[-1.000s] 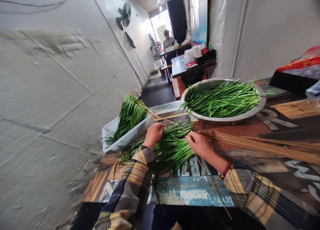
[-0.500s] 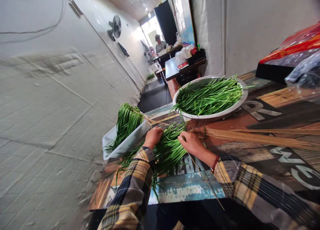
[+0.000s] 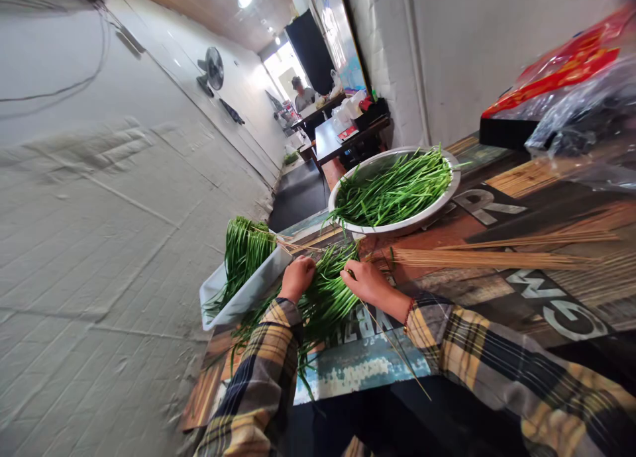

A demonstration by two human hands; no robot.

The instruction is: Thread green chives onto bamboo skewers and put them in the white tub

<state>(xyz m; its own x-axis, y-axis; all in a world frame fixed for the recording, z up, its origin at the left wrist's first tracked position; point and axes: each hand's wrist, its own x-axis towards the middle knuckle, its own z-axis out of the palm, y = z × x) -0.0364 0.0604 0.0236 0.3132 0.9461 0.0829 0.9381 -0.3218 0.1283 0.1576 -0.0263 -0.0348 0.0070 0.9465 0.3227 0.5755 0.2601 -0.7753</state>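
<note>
A loose pile of long green chives lies on the table between and under both hands. My left hand is closed at the left side of the pile, its fingertips pinching some chives. Opposite it, my right hand is closed, with thumb and fingers pressed together. Thin bamboo skewers stick out below the right hand and slant down past the table's front edge; the grip itself is partly hidden. Left of the hands, a white tray holds bundled chives with skewer ends pointing out to the right.
Behind the hands stands a metal bowl of loose chives. Many bamboo skewers lie to the right. At the far right are a red and clear plastic bag and a black box. A person sits in the background.
The camera view has shifted, so the bowl and skewers appear further left. Both hands keep nearly the same closed pose at the chives.
</note>
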